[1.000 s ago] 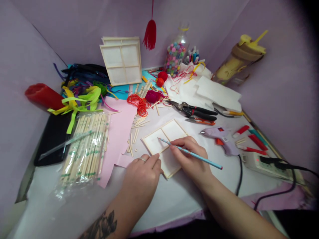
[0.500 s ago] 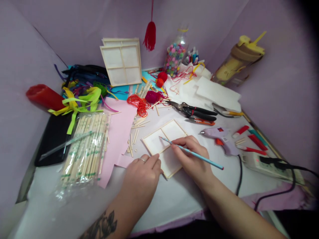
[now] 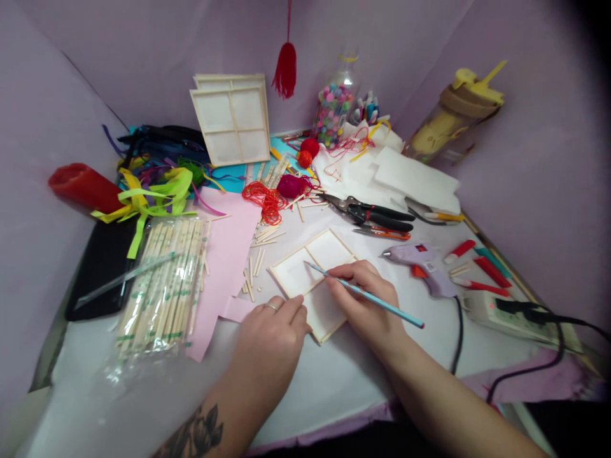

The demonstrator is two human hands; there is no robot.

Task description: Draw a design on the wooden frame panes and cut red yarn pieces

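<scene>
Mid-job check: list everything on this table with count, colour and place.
frame: one, pale wood, flat at centre
leaning frame: at least one, pale wood, propped upright at back
pencil: one, light blue, tip on the flat frame
stick bundle: one bag, pale wood, left of centre
paper: one sheet, pink, beside the bundle
glue gun: one, lilac, right of frame
pliers: one, black handles, behind glue gun
tassel: one, red, hanging at back
power strip: one, white, right edge
left hand: one, fingertips at frame's near edge
right hand: one, gripping the pencil

Left hand [image 3: 272,331] flat, palm down; right hand [image 3: 367,304] closed, pinch grip.
</scene>
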